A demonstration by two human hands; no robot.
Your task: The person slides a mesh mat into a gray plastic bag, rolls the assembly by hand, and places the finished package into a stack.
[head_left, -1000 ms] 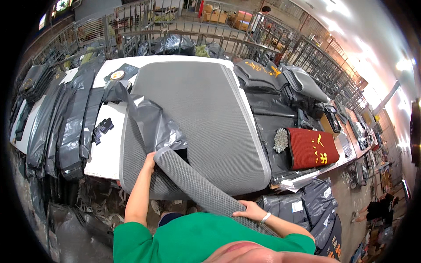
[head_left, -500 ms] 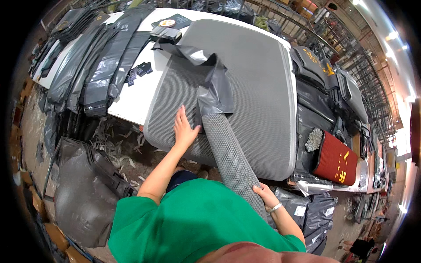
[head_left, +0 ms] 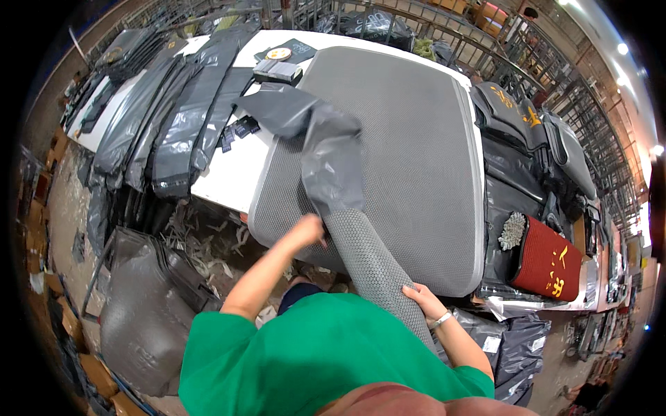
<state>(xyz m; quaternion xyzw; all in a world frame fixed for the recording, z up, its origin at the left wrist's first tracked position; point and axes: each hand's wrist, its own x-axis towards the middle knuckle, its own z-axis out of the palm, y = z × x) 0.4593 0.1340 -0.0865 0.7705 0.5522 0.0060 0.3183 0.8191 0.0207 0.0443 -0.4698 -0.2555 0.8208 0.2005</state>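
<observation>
A grey rolled mat (head_left: 371, 256) with a textured surface slants from my body up over the table's near edge. My right hand (head_left: 424, 303), with a bracelet at the wrist, grips its lower part. A long dark grey plastic bag (head_left: 333, 163) covers the roll's far end; its loose end bends away to the left. My left hand (head_left: 307, 232) is closed at the left side of the roll, by the bag's lower edge, and seems to pinch the bag there; its fingers are slightly blurred. Under the roll, a large grey mat (head_left: 416, 152) lies flat.
The white table (head_left: 222, 182) holds several dark plastic bags (head_left: 180, 125) at the left, small dark tags (head_left: 239, 130) and a stack of cards (head_left: 277, 71). A folded red mat (head_left: 548, 258) lies at the right. Dark mats (head_left: 149, 312) hang at the lower left.
My left hand has gone from spread to closed and moved nearer the roll. The bag's lower edge has come further down the roll. My right hand keeps its grip.
</observation>
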